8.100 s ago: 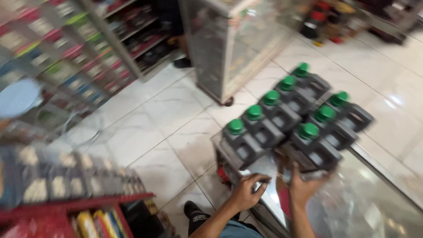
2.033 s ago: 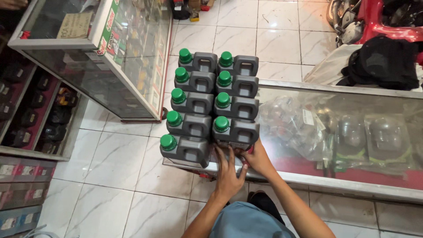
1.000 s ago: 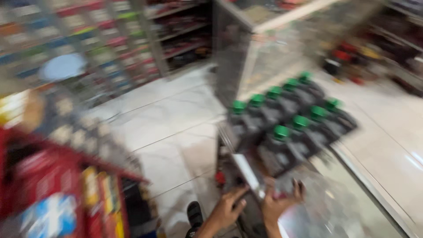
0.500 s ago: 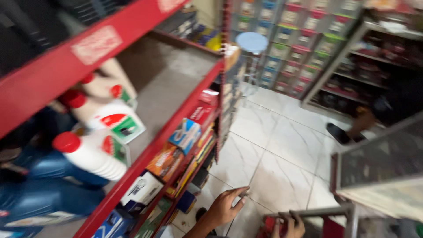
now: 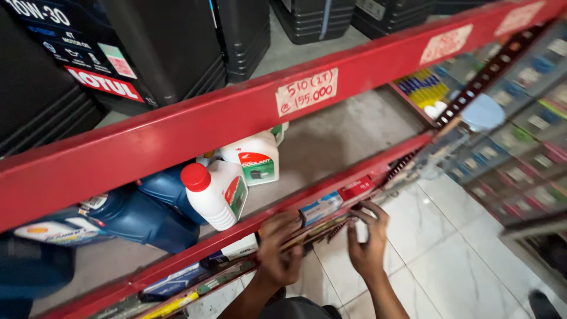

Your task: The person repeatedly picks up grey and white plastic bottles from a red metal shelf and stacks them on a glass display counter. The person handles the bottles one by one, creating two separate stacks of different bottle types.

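**Both hands at the near edge of a red metal shelf rack**

The setting is a shop aisle. The floor [image 5: 449, 248] is laid with pale glossy square tiles and runs off to the right. On the far right stands a rack of small boxed goods [image 5: 520, 136], blurred, with a round pale blue stool seat [image 5: 483, 112] before it.

The rack is painted red steel. Its upper rail [image 5: 236, 112] runs diagonally from lower left to upper right and bears paper tags. The lower rail [image 5: 319, 201] runs parallel beneath it. The shelf board [image 5: 331, 142] between them is bare grey and dull.

On the upper shelf stand large black ribbed plastic canisters [image 5: 171, 41]. On the lower shelf lies a white plastic bottle [image 5: 214, 194] with a red screw cap, tilted, cap pointing up and left. A second white jug [image 5: 254, 158] stands behind it. Dark blue jugs [image 5: 147, 210] lie to the left.

Below the lower rail, small flat cartons [image 5: 322, 208] stand in a row, long axis following the rail.

The left hand [image 5: 279, 251] is curled over the lower rail's edge, fingers on the cartons; whether it grips one cannot be told. The right hand [image 5: 367, 245] is raised, fingers bent and partly spread, fingertips touching the row just under the rail, nothing enclosed.
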